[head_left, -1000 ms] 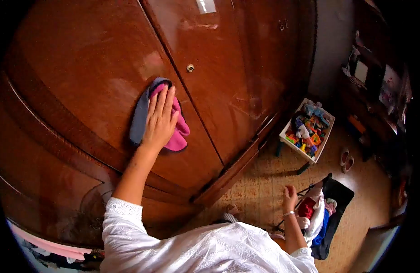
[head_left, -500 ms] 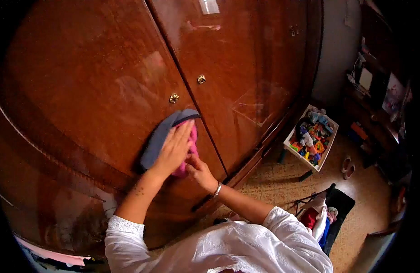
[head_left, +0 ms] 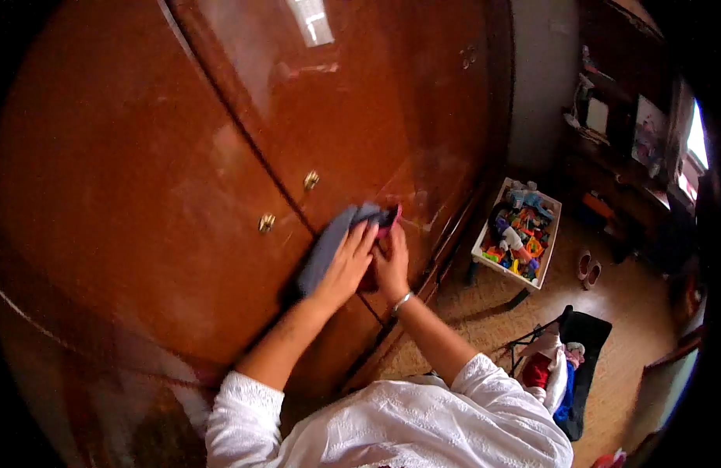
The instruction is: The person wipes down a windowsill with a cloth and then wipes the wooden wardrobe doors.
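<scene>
A folded grey cloth (head_left: 323,256) with a pink side lies against the glossy brown wooden cupboard door (head_left: 142,156), near the gap between two doors. My left hand (head_left: 346,267) is laid flat over the cloth, its fingers stretched out and pressing it to the wood. Close beside it, my right hand (head_left: 391,265), with a bracelet at the wrist, has its fingers bent around the cloth's pink edge. Part of the cloth is hidden under both hands. Two small metal knobs, one on the left door (head_left: 267,223) and one on the right door (head_left: 310,180), sit just above.
A white-rimmed tray table (head_left: 549,234) full of colourful toys stands to the right of the cupboard. Nearer me is a black folding chair (head_left: 591,374) with clothes on it. A pair of shoes (head_left: 588,271) rests on the patterned floor. Dark furniture lines the far right.
Both hands and the cloth have moved right and up along the cupboard, from below the left knob to across the door gap. The camera view has shifted right too.
</scene>
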{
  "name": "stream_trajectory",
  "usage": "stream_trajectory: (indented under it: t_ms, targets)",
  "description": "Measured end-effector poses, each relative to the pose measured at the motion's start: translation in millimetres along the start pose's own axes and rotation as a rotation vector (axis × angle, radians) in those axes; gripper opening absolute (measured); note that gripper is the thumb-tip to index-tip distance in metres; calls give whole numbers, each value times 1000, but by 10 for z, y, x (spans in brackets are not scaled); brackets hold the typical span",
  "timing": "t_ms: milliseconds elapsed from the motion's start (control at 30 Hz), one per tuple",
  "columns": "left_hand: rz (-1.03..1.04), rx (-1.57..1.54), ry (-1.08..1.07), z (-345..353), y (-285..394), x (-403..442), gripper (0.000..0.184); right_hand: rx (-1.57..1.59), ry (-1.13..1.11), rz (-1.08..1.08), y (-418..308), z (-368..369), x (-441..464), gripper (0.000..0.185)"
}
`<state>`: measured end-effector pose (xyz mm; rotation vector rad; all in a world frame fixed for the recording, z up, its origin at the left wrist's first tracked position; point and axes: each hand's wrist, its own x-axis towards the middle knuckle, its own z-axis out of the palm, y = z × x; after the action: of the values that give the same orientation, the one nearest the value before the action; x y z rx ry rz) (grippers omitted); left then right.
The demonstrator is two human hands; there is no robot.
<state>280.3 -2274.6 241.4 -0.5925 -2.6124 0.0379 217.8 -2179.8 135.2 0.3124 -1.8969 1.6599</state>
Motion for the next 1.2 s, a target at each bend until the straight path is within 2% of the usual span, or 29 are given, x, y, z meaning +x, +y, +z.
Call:
stream_trajectory:
  t_ms: [33,67,133,167,200,267,300,400,467,533,567,633,767,833,900,933,1000,1067,1133,1200]
  targets:
    - [34,-13,-24,20,-1,-86,50,24,-77,-40,7,-33,-76,49]
    - [67,-20,-45,22,10,-133,48,195,-228,125,81,-41,-154,50]
    - [16,-256,77,33,36,-110,44,183,-184,54,-173,-38,-163,43]
    - [42,-294,187,16,23,-52,39,207,-182,74,-194,-4,-98,43]
    - [56,-273,204,-16,4,15,39,232,-187,89,-202,36,13,44]
    - [-42,-182,43,-62,-31,162,40,246,-140,48,-213,83,359,46]
    - [18,-20,108,76,-92,200,42,246,-103,42,-209,104,535,48]
    - [46,168,131,-116,-52,654,46,217,-44,-86,-146,126,1164,51]
    - [-8,150,159,-312,15,1010,50,267,-73,-121,-198,61,1671,54]
    - [-53,289,146,-424,49,1303,53,224,-47,-197,-305,1,2116,56]
    - [-65,308,161,-490,66,1467,53,332,-44,-256,-442,-75,2363,56]
    - [-84,429,259,-621,76,1759,54,316,-55,-332,-533,-65,2798,55]
    - [-177,463,372,-919,64,2175,51,232,-33,-545,-1097,-163,3366,56]
    - [-309,516,332,-1106,44,2196,51,276,-37,-659,-1483,-174,3516,54]
    - [-429,517,315,-1428,40,2180,55,128,-68,-915,-1830,-162,3686,49]
    - [-381,650,427,-1580,-34,2162,56,75,-67,-1023,-2029,-155,3762,48]
    - [-551,715,318,-2031,-76,2192,58,23,-43,-1188,-2450,-117,3923,46]
    - [-430,921,486,-2422,-308,2247,60,134,66,-1281,-2846,-12,4193,47]
    - [-416,1066,532,-2829,-451,2449,60,166,137,-1272,-3186,57,4516,49]
    - [-291,1074,668,-3127,-517,2679,59,216,267,-1230,-3418,136,4770,51]
